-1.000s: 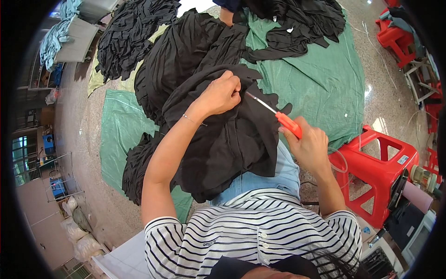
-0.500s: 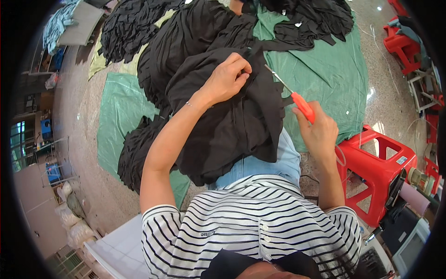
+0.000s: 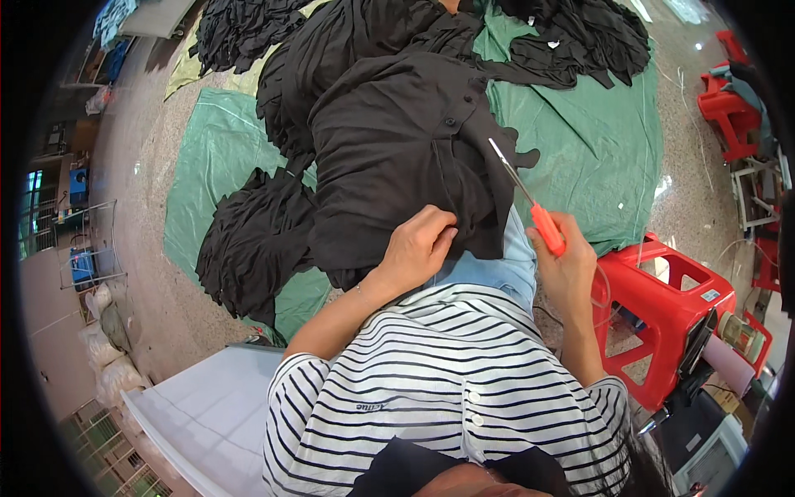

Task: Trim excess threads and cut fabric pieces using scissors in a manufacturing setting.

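A black buttoned shirt (image 3: 381,141) lies spread over my lap, its dark buttons and front opening facing up. At its near edge, just above my waist, my left hand (image 3: 420,248) is closed with thumb and fingers pinched on the cloth. To the right, my right hand (image 3: 567,261) grips a tool with a red handle (image 3: 546,230) and a slim metal shaft; its exact kind is unclear. The shaft points up and left, with its tip just over the shirt's right edge. A pale cord (image 3: 606,286) loops beside my right wrist.
Black garments pile up (image 3: 257,236) on the left and farther ahead, on green sheeting (image 3: 580,157) over the floor. A red plastic stool (image 3: 662,290) stands close on my right, with several items on it. A white panel (image 3: 207,414) is at lower left.
My left hand has come down from the shirt's upper part to its near edge. The shirt now lies flatter, its buttons showing. The red-handled tool has moved slightly nearer, still in my right hand.
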`<state>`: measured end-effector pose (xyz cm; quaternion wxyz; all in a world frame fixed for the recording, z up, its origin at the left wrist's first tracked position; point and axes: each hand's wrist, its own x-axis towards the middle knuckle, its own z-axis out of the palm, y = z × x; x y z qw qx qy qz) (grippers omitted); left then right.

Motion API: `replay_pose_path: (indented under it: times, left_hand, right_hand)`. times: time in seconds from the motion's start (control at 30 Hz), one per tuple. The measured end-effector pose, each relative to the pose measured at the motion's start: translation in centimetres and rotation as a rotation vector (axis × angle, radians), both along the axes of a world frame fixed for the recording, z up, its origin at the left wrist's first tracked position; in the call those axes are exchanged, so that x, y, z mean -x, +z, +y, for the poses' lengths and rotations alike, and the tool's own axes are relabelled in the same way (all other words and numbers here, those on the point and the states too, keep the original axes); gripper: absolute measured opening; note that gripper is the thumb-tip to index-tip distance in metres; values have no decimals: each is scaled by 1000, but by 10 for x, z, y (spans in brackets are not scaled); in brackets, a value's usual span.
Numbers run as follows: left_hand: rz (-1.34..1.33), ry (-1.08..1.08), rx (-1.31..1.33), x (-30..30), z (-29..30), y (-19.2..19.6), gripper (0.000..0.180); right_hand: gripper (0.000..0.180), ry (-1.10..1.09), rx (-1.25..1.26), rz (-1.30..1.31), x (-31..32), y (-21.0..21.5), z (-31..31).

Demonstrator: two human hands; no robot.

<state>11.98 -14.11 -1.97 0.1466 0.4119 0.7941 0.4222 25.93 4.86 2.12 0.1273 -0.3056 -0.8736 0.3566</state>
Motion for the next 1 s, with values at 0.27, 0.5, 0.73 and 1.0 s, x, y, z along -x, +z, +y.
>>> replay_pose_path:
  times: [0.27,0.5,0.73,1.0]
  left_hand:
    - [199,-229,-215,20,54,-1,36]
    - [632,-180,70,56,128,-20,18]
    - [-131,-338,25,143,121,22,19]
    - [200,-523,622,151,145,39,34]
  right_hand:
    - [32,-91,97,154,-8,-3,-13]
    - [29,-169,-61,110,-16,4,8]
    - [31,-205,-14,15,-20,4,13]
    - [35,-3,-90,-53,-5,15,2]
